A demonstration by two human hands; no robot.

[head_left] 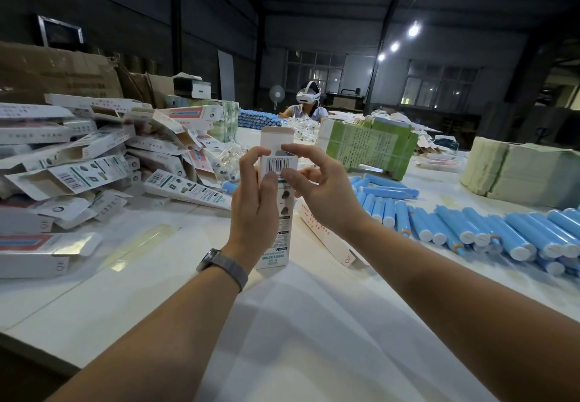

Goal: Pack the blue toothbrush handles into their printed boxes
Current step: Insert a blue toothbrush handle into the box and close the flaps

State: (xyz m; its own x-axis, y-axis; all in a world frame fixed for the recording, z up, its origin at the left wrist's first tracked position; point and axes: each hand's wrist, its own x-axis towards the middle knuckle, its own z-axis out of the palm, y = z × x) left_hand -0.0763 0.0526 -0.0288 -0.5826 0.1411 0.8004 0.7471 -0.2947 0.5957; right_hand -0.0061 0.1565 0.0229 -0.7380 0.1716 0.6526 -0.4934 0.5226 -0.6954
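Both hands, left [254, 204] and right [317, 188], are gripping an upright printed box [277, 163], fingertips pinching its open top; blue handles [470, 229] are lying right of them.

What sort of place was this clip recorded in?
Most likely a packing workshop or warehouse floor: a long table heaped with printed boxes, rows of blue toothbrush handles, and bundled leaflet stacks under a high steel roof.
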